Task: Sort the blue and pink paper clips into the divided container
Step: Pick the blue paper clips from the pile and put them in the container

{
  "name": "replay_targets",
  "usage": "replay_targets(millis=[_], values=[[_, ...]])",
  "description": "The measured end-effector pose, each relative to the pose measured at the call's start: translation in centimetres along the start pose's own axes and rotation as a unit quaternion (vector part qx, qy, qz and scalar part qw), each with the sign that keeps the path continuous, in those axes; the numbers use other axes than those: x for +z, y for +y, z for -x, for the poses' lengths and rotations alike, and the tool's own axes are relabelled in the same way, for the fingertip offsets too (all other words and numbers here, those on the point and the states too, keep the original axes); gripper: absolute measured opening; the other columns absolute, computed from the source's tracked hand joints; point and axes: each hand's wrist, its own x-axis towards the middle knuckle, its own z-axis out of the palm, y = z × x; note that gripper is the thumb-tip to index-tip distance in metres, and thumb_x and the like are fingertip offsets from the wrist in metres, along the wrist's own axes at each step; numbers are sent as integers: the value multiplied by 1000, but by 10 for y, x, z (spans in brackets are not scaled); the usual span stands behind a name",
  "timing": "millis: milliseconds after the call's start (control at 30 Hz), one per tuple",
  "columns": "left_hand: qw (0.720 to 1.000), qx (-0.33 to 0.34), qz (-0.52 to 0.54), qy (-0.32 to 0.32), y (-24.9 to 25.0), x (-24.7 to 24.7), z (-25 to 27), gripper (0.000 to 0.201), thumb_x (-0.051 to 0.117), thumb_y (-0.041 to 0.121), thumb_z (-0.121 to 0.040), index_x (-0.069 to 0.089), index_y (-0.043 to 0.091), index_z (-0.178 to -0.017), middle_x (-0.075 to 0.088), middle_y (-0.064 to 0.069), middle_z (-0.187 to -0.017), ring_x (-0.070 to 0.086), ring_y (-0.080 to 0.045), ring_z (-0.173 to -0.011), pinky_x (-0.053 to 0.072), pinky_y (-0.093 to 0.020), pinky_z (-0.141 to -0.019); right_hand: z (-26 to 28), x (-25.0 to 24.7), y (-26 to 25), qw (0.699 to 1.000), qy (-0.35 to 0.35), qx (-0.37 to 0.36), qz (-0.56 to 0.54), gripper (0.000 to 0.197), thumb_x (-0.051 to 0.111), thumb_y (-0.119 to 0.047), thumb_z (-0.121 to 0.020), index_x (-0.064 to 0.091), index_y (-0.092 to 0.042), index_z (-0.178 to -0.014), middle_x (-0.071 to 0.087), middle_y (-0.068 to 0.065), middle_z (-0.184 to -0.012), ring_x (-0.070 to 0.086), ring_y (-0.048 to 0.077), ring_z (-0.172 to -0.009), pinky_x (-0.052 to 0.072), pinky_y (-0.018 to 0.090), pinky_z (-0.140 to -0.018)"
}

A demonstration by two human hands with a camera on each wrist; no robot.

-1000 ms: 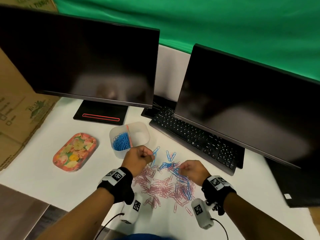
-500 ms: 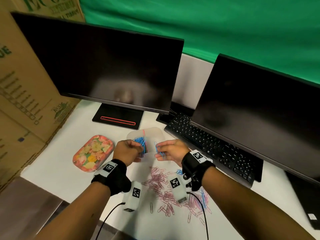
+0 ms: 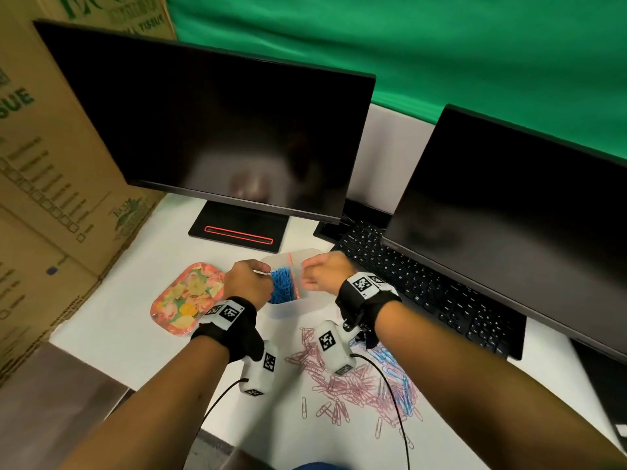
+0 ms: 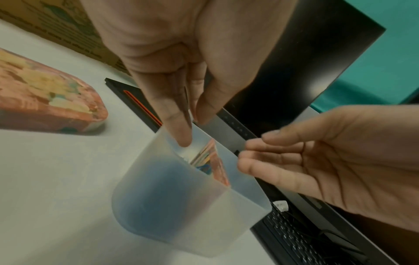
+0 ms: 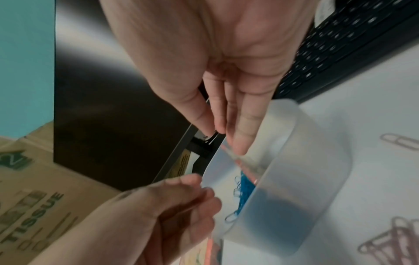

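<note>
A frosted, see-through container (image 3: 307,266) stands on the white worktop (image 3: 129,320), in front of the base of the left monitor (image 3: 210,130) and just beside the keyboard (image 3: 424,286). A pinkish divider (image 4: 218,172) splits it in two: the left compartment holds a heap of blue paper clips (image 3: 283,284), while the right one looks bare (its floor is partly hidden by the hand). The left hand (image 3: 249,284) hangs over the blue side, fingers and thumb pointing down, loose, with no clip visible between them. The right hand (image 3: 324,273) hovers over the right compartment, fingers straight and relaxed, holding nothing. Nearer the person, a pile of mixed pink and blue clips (image 3: 356,381) lies loose on the worktop. A floral tray (image 3: 186,298) sits left of the container.
</note>
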Motion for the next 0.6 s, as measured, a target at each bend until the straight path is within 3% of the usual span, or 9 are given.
replay_targets(millis=[100, 233, 333, 400, 467, 533, 600], values=[[998, 68, -15, -5, 4, 8, 11, 16, 60, 9, -78, 67, 23, -76, 73, -4, -75, 71, -22, -69, 61, -39, -68, 14, -40, 7, 998, 19, 4, -60, 20, 49, 12, -90, 59, 0, -78, 61, 14, -57, 60, 19, -43, 53, 22, -47], [980, 178, -63, -68, 14, 37, 43, 11, 63, 8, -83, 71, 16, -85, 70, 4, -76, 65, -14, -69, 54, -25, -73, 33, -101, 38, 995, 100, 13, 3, 13, 51, 7, -91, 62, 1, -86, 60, 15, -68, 60, 16, -43, 53, 21, -46], [947, 237, -164, -142, 10, 68, 56, 14, 62, 12, -84, 70, 18, -94, 69, 3, -84, 62, -15, -72, 54, -28, -78, 39, -139, 71, 985, 151, 58, 62, 34, 42, 0, -94, 69, -3, -73, 56, 16, -73, 55, 15, -39, 45, 15, -42], [905, 281, -253, -197, 4, 90, 66, 22, 57, 15, -86, 68, 21, -105, 67, 3, -98, 63, -17, -83, 53, -31, -84, 45, -154, 90, 948, 166, 67, 262, 33, 43, -8, -93, 75, -13, -85, 61, 6, -88, 62, 15, -65, 49, 16, -63], [839, 324, -355, -256, -3, 110, 77, 33, 53, 17, -89, 61, 23, -120, 57, 1, -117, 59, -21, -103, 50, -33, -91, 55, -159, 108, 871, 158, 44, 463, 31, 47, -13, -91, 68, -21, -113, 62, -6, -112, 61, 16, -101, 48, 21, -89], [777, 348, -438, -288, -12, 128, 85, 44, 51, 12, -88, 54, 22, -131, 49, -4, -126, 53, -26, -114, 49, -39, -94, 64, -160, 128, 854, 111, 28, 507, 38, 47, -18, -92, 56, -25, -129, 52, -3, -135, 51, 20, -123, 42, 28, -104], [756, 330, -489, -283, -19, 137, 88, 49, 51, 6, -85, 50, 19, -133, 45, -8, -126, 51, -29, -114, 50, -44, -92, 70, -159, 142, 848, 87, 0, 522, 43, 47, -21, -92, 49, -27, -135, 44, -1, -141, 42, 19, -130, 37, 32, -109]])
